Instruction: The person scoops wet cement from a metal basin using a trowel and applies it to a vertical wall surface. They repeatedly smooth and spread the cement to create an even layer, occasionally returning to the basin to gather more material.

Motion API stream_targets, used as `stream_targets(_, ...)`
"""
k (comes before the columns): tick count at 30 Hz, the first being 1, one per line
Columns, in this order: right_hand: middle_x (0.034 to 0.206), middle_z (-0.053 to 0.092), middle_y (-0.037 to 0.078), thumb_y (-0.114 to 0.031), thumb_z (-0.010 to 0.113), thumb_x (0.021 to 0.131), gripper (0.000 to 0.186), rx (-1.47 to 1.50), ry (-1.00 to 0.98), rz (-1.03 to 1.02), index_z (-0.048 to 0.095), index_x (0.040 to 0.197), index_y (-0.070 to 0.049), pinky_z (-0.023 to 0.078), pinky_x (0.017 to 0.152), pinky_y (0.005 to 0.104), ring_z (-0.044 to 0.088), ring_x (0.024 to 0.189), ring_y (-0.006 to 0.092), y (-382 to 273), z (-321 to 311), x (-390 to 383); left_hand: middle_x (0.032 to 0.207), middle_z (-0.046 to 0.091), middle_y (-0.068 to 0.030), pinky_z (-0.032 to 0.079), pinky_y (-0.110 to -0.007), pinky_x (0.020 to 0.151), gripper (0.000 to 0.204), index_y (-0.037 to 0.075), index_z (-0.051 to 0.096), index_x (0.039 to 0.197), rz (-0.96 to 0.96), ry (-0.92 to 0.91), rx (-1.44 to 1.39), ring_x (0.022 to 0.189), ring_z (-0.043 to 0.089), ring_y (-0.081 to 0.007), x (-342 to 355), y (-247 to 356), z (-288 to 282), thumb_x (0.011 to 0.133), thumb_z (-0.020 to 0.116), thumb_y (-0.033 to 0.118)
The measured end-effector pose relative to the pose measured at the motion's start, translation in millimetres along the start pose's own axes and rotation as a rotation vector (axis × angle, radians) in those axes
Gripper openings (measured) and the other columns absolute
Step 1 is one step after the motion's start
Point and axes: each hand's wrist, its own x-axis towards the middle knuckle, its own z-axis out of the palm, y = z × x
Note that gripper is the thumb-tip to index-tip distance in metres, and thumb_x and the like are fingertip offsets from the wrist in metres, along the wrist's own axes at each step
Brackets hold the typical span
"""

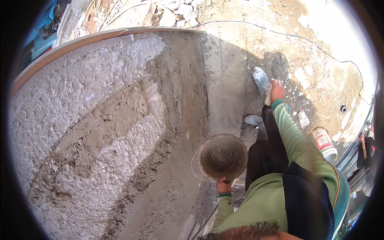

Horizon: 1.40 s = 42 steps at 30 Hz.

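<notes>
My left hand (pixel 224 186) grips the near rim of a round, dark bucket (pixel 205 170), its fingers closed over the edge. Wet grey mortar (pixel 223 155) lies inside, and a thin wire handle hangs at the bucket's left. Farther out, my right hand (pixel 277 91) is closed around a pale, narrow tool (pixel 268 96) with a handle-like shape; its kind cannot be made out. Beside that hand shows a whitish boot (pixel 261 78) of mine. To the left spreads a rough surface (pixel 132 136), partly coated with darker wet mortar (pixel 176 72).
A wooden strip (pixel 72 51) edges the rough surface. A pale flat strip (pixel 225 76) runs beside it. A cable (pixel 280 33) crosses the rubble-strewn ground. At right stands a white and red bucket (pixel 324 142); another person (pixel 363 150) is partly visible beyond.
</notes>
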Motion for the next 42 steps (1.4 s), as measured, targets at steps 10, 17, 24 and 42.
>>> stream_targets(10, 0.079, 0.058, 0.001, -0.026, 0.062, 0.099, 0.017, 0.145, -0.629, 0.435, 0.055, 0.106, -0.011, 0.049, 0.053, 0.0331, 0.057, 0.064, 0.0144, -35.6, 240.4, -129.2, 0.104, 0.070, -0.0084, 0.054, -0.039, 0.079, 0.027, 0.010, 0.071, 0.103, 0.257, -0.058, 0.175, 0.093, 0.065, -0.0252, 9.4, -34.7, 13.3, 0.078, 0.069, -0.002)
stream_targets(17, 0.083, 0.068, 0.012, -0.029, 0.062, 0.096, 0.031, -1.007, -1.158, -0.023, 0.063, 0.106, 0.000, 0.056, 0.064, 0.0402, 0.069, 0.071, 0.0249, -109.5, -28.2, -212.2, 0.096, 0.066, -0.0053, 0.051, -0.031, 0.062, 0.029, 0.010, 0.066, 0.104, -0.036, -0.307, -0.127, 0.077, 0.063, -0.0183, 11.7, 56.8, 108.2, 0.078, 0.069, -0.003)
stream_targets(24, 0.109, 0.072, 0.024, -0.022, 0.051, 0.096, 0.035, -1.634, -0.653, -0.848, 0.069, 0.116, 0.000, 0.056, 0.085, 0.0490, 0.071, 0.102, 0.0393, -33.9, -27.9, -222.7, 0.125, 0.061, -0.0110, 0.051, -0.033, 0.091, 0.069, 0.001, 0.044, 0.144, 0.435, -0.635, -0.049, 0.105, 0.062, -0.0241, -70.7, 126.7, 149.9, 0.078, 0.057, -0.012)
stream_targets(42, 0.079, 0.071, 0.012, -0.038, 0.057, 0.100, 0.039, -1.533, -1.151, -0.214, 0.072, 0.094, -0.002, 0.056, 0.056, 0.0445, 0.069, 0.064, 0.0278, -79.9, -52.8, -307.4, 0.131, 0.058, -0.0107, 0.044, -0.032, 0.102, 0.063, -0.004, 0.044, 0.142, 0.802, -0.812, -0.020, 0.116, 0.058, -0.0218, -142.8, 170.4, 60.1, 0.082, 0.063, -0.003)
